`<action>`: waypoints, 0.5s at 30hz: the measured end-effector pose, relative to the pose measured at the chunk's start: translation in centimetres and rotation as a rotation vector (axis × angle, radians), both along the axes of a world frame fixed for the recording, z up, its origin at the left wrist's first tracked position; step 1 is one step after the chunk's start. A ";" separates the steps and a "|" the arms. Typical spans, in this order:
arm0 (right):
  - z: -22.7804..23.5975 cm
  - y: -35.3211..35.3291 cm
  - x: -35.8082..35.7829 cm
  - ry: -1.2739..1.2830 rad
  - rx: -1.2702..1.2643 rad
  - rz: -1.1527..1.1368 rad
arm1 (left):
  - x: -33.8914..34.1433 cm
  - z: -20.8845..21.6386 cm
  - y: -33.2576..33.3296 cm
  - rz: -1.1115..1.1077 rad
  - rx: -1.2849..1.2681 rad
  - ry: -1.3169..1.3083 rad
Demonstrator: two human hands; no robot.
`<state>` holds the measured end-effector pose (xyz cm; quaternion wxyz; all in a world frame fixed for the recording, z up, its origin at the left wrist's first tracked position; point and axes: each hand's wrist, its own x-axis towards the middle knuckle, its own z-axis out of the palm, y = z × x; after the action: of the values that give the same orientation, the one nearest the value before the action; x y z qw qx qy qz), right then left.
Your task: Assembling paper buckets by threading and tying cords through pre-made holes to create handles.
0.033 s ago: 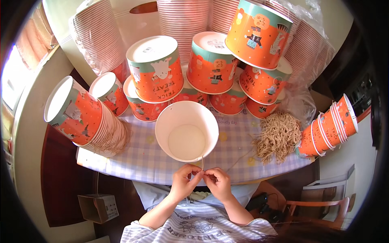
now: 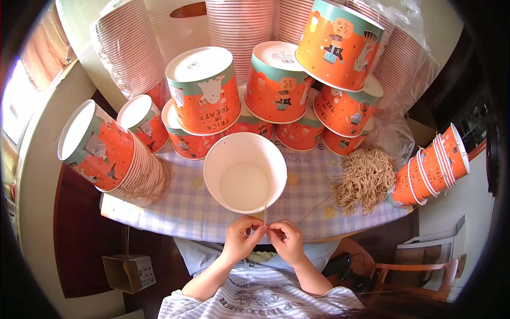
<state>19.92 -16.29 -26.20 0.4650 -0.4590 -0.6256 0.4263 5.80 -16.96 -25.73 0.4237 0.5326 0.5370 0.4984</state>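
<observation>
An open white-lined paper bucket [image 2: 218, 154] stands at the middle of the table, mouth up. A thin beige cord [image 2: 265, 210] comes from its near rim down to my fingers. My left hand [image 2: 243, 237] pinches the cord between thumb and forefinger. Right beside it, the fingertips of my right hand [image 2: 286, 240] are closed on the same cord, nearly touching the left ones. Both hands are just off the table's front edge, above my lap. The cord's ends are hidden in the fingers. A tangled heap of beige cords [image 2: 366, 178] lies to the right.
Orange and green paper buckets [image 2: 210, 106] are piled upside down behind. A nested stack of buckets [image 2: 114, 154] leans at the left, and a stack with cords [image 2: 433, 173] at the right. Tall bagged stacks [image 2: 130, 53] stand farther back. A checked cloth [image 2: 180, 207] covers the table.
</observation>
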 end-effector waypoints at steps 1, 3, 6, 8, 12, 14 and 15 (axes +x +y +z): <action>0.0 0.0 0.1 0.032 -0.017 0.005 | -0.1 -0.3 0.0 -0.023 -0.014 -0.039; 0.1 0.0 0.3 0.050 -0.032 0.006 | -0.3 -0.4 -0.1 -0.048 -0.030 -0.077; 0.8 0.0 0.4 0.068 -0.034 0.012 | -0.5 -0.3 0.0 -0.047 -0.015 -0.119; 1.2 0.0 0.5 0.070 -0.021 0.020 | -0.5 -0.3 0.0 -0.041 -0.016 -0.125; 1.4 -0.1 0.6 0.039 -0.017 0.028 | -0.6 -0.2 -0.1 -0.037 -0.014 -0.103; 1.5 -0.1 0.7 0.038 -0.014 0.032 | -0.6 0.0 -0.1 -0.027 0.048 -0.006; 1.6 -0.2 0.7 0.042 -0.010 0.038 | -0.5 0.1 -0.1 -0.028 0.048 -0.007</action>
<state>20.63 -16.46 -24.62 0.4677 -0.4404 -0.6221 0.4475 5.29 -17.06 -25.63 0.4194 0.5483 0.5160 0.5071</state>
